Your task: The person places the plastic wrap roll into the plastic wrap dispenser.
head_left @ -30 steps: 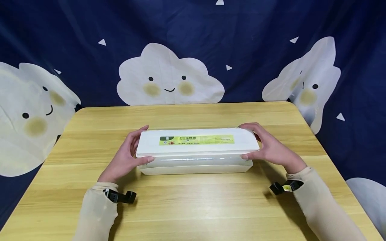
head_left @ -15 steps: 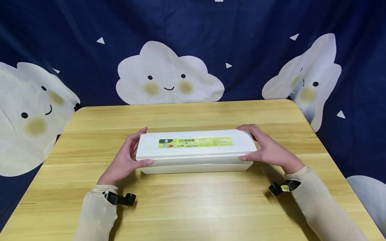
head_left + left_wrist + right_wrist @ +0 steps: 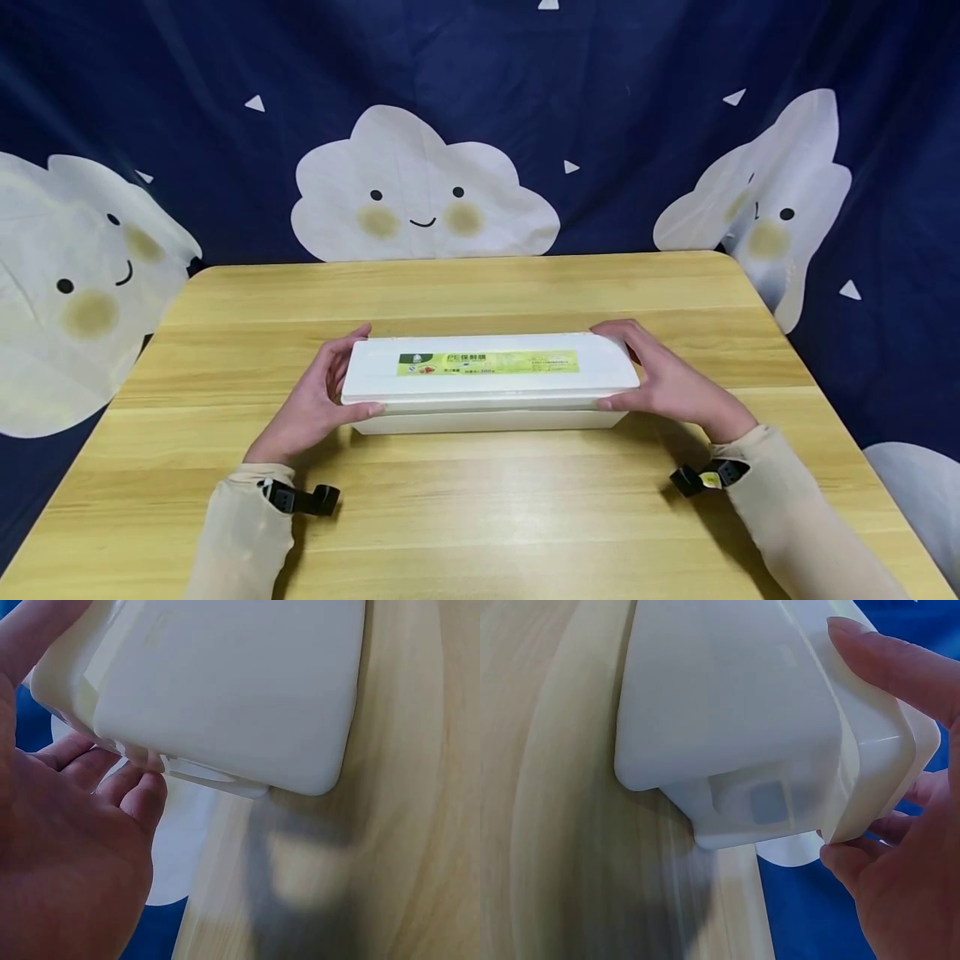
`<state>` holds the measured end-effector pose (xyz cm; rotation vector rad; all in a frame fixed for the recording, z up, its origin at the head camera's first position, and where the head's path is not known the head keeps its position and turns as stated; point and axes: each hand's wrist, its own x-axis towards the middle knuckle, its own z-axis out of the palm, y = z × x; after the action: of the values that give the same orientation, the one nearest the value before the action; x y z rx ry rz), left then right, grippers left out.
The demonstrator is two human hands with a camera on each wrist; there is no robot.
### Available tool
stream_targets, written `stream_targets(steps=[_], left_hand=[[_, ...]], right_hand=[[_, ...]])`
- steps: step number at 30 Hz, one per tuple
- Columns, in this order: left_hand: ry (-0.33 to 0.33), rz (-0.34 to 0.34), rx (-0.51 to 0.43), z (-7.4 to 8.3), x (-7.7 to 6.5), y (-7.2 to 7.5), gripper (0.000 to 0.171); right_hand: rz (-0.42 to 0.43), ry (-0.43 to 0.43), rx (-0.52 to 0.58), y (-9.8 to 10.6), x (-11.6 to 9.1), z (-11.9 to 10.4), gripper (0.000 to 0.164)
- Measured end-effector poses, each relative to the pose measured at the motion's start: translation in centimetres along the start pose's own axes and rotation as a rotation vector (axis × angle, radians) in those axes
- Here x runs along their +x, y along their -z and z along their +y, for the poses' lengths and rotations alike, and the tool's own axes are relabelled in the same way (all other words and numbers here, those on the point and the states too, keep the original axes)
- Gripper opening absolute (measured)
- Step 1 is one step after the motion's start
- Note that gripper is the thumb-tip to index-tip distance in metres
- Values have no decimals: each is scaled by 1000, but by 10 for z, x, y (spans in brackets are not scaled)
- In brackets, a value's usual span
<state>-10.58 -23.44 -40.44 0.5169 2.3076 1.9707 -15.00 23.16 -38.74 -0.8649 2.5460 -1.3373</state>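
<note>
A long white cling film box [image 3: 487, 422] stands in the middle of the table in the head view, its white lid [image 3: 480, 386] lying over the top. A yellow-green label [image 3: 487, 362] runs along the lid. My left hand [image 3: 311, 404] grips the lid's left end, thumb on the front edge and fingers behind. At the opposite end my right hand [image 3: 675, 383] holds the lid in the same way. Curled fingertips [image 3: 142, 791] touch the lid's rear side in the left wrist view. In the right wrist view, the thumb [image 3: 889, 664] presses the lid's front face. The box's inside is hidden.
The light wooden table [image 3: 480, 517] extends around the box on all sides. Behind it hangs a dark blue curtain [image 3: 600, 67] with smiling clouds. Black wrist cameras [image 3: 303, 497] sit on both beige sleeves.
Both hands have brought the lid down and slightly toward me. The shiny clear strip seen between lid and base a second ago is now covered. The base has stayed put.
</note>
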Motion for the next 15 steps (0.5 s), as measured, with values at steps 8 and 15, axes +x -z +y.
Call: stream_targets(steps=[8,15], left_hand=[[-4,1,1,-4,-2,2,89],[9,1,-20,-5,-4,2,90]], right_hand=[[-11,-9,-6,-3,0,-1,84],[-18,-18,-7,-4,0,1,85]])
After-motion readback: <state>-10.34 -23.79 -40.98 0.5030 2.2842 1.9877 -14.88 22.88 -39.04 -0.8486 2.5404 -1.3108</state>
